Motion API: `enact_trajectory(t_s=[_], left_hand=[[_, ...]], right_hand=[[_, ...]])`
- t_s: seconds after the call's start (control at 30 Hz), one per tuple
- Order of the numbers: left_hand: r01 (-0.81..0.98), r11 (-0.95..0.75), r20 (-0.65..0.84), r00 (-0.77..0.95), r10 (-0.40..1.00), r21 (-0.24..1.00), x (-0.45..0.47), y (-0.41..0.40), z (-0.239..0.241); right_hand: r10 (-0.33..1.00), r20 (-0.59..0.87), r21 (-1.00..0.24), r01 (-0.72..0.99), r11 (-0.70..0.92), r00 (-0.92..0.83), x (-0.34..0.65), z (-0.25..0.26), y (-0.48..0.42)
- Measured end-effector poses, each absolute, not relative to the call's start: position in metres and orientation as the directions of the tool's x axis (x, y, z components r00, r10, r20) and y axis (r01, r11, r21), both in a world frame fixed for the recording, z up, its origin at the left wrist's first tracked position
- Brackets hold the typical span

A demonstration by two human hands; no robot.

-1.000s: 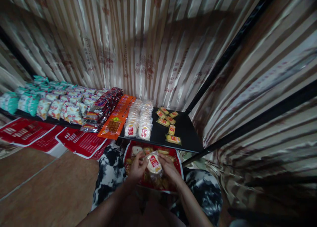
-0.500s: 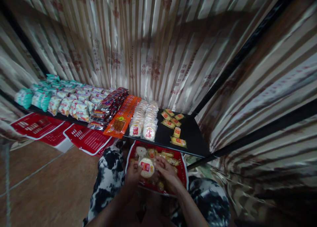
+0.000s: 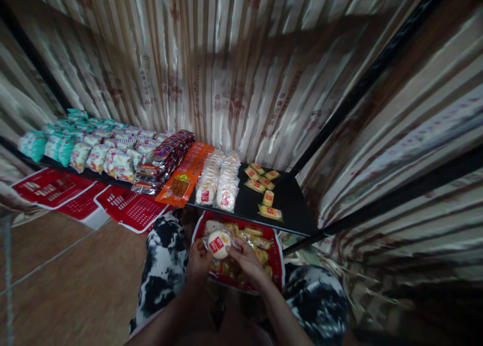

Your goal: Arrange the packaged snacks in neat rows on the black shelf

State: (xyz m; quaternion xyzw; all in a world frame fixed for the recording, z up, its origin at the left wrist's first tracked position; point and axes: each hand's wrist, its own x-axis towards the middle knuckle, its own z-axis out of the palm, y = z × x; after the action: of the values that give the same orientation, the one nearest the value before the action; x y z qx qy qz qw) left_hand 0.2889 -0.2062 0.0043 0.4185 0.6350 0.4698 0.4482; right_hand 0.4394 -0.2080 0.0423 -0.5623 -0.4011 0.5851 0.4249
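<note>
Between my two hands is a round white rice cracker packet [image 3: 219, 244] in clear wrap with a red label. My left hand [image 3: 199, 259] pinches its left edge, and my right hand [image 3: 246, 258] grips its right edge. Both are closed on the wrapper. The packet is held over a red basket [image 3: 278, 258] with a white rim, which sits between my knees. Inside the basket lie several yellow-wrapped snacks [image 3: 261, 243] and another white packet [image 3: 214, 226]. Two rows of similar rice cracker packets [image 3: 225, 197] stand on the black shelf [image 3: 294, 205] just ahead.
Small yellow packets [image 3: 270, 212] lie scattered on the shelf's right part. Leftward come an orange bag [image 3: 179, 185], dark red packs [image 3: 166, 155], white bags [image 3: 96, 157] and teal bags [image 3: 35, 145]. More red baskets [image 3: 128, 205] sit below left. A black post [image 3: 362, 99] slants at right.
The rice cracker packet has turned, so its label now tilts, and it has shifted slightly up and left. My right hand has moved in lower along its edge. The view has shifted slightly.
</note>
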Motion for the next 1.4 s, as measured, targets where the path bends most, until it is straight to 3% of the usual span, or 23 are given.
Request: enact_trajectory(t_s=[0.17,0.33,0.47,0.67,1.07,1.27,1.4], left_hand=[[0.437,-0.058,0.100,-0.074,0.992,0.898,0.289,-0.197,0.022],[0.508,-0.152,0.144,0.056,0.988,0.848,0.295,-0.187,0.029],[0.573,-0.157,0.158,0.048,0.986,0.804,0.294,-0.184,0.029],[0.650,-0.215,0.297,-0.018,0.955,0.728,0.290,-0.179,0.024],[0.654,-0.158,0.314,-0.127,0.941,0.740,0.274,-0.120,0.058],[0.718,-0.122,0.289,-0.115,0.950,0.685,0.275,-0.094,0.061],[0.715,-0.133,0.285,-0.096,0.954,0.686,0.279,-0.087,0.059]], right_hand=[[0.956,-0.278,-0.959,-0.033,-0.282,-0.088,0.450,0.063,-0.199],[0.964,-0.239,-0.971,0.005,-0.240,-0.118,0.449,0.074,-0.187],[0.966,-0.224,-0.974,0.006,-0.225,-0.133,0.443,0.081,-0.175],[0.981,-0.191,-0.981,-0.031,-0.192,-0.044,0.426,0.084,-0.150],[0.993,-0.021,-0.992,0.125,-0.036,0.118,0.392,0.077,-0.095],[0.978,0.097,-0.936,0.350,0.027,0.183,0.389,0.079,-0.086],[0.907,0.334,-0.763,0.638,0.101,0.255,0.407,0.077,-0.094]])
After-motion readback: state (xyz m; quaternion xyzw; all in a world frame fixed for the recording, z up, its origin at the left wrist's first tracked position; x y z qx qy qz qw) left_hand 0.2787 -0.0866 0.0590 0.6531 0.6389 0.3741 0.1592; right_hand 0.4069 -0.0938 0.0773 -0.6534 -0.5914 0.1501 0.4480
